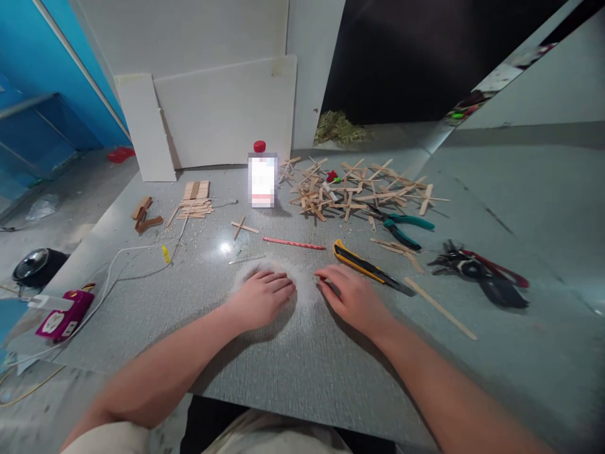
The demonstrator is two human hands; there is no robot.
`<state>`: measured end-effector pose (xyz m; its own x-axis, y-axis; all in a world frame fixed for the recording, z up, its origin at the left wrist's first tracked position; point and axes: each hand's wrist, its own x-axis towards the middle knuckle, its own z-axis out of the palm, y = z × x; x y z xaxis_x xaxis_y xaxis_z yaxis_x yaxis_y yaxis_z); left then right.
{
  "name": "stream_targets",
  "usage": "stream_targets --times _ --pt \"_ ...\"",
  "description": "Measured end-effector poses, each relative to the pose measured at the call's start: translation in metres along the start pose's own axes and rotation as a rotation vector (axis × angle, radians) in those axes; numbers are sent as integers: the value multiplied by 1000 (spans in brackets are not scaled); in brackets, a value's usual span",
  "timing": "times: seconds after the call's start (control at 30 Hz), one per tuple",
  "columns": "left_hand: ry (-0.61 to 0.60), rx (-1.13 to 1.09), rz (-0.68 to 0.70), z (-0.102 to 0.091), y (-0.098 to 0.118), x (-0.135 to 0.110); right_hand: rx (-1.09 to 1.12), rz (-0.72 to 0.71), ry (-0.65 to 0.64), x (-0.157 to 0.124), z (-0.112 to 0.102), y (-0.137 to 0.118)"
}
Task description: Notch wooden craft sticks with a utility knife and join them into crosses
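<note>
My left hand lies palm down on the grey tabletop, fingers stretched flat and pointing right. My right hand lies flat beside it, fingers pointing left, the tips of both hands almost meeting. Both rest on a pale, whitish patch of the surface. Neither hand holds anything. Just beyond the right hand lies a yellow and black utility knife. A pink pencil lies a little farther out, ahead of both hands.
A heap of wooden stick crosses lies at the back right, with teal pliers, black and red tools and a long loose stick. A red-capped bottle, stacked sticks, a white cable and a magenta socket block stand left.
</note>
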<state>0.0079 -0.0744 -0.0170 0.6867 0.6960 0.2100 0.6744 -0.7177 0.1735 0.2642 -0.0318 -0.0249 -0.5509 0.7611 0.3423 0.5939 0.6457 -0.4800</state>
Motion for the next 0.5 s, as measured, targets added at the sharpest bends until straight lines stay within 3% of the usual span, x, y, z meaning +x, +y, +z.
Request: stream_targets --times 0.2,0.5 --pt "-16 -46 29 -1 -16 -4 -212 -13 -15 36 13 6" --pt "-73 -78 141 -7 -5 -6 -423 94 -12 69 35 17"
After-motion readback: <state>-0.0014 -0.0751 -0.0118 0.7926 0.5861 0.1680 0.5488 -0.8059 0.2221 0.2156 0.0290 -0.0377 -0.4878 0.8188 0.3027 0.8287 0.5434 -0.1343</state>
